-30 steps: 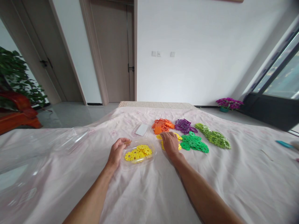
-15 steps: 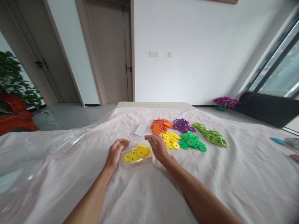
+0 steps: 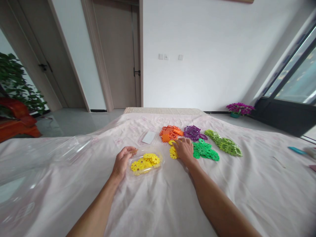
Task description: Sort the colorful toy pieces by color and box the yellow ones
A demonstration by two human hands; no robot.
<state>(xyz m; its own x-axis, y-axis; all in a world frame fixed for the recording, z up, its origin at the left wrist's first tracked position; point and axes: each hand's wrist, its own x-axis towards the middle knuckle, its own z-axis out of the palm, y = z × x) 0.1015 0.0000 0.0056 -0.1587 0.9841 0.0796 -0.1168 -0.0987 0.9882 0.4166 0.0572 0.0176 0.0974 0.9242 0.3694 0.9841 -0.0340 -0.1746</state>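
Observation:
My left hand (image 3: 123,160) grips the left end of a clear plastic box (image 3: 162,159), fingers closed on its rim. Inside it lie several yellow snowflake discs (image 3: 145,162), flat round pieces with notched edges. To the right of the box, my right hand (image 3: 184,149) covers most of a pile of yellow snowflake discs (image 3: 173,152) on the cloth. Its fingers curl down over the pile, with the tips hidden. Beside that hand sits a heap of green snowflake discs (image 3: 206,150). Orange pieces (image 3: 170,133) and purple pieces (image 3: 193,132) lie just behind it.
Light-green pieces (image 3: 225,143) spread to the right. A clear lid-like piece with a white label (image 3: 149,137) lies behind the box. Larger clear plastic containers (image 3: 74,148) stand at the left. A blue object (image 3: 297,150) lies at the far right of the pink cloth (image 3: 153,210).
My right hand has left the box's right end and moved right onto the yellow pile. The yellow discs in the box have shifted slightly. My left hand stays on the box.

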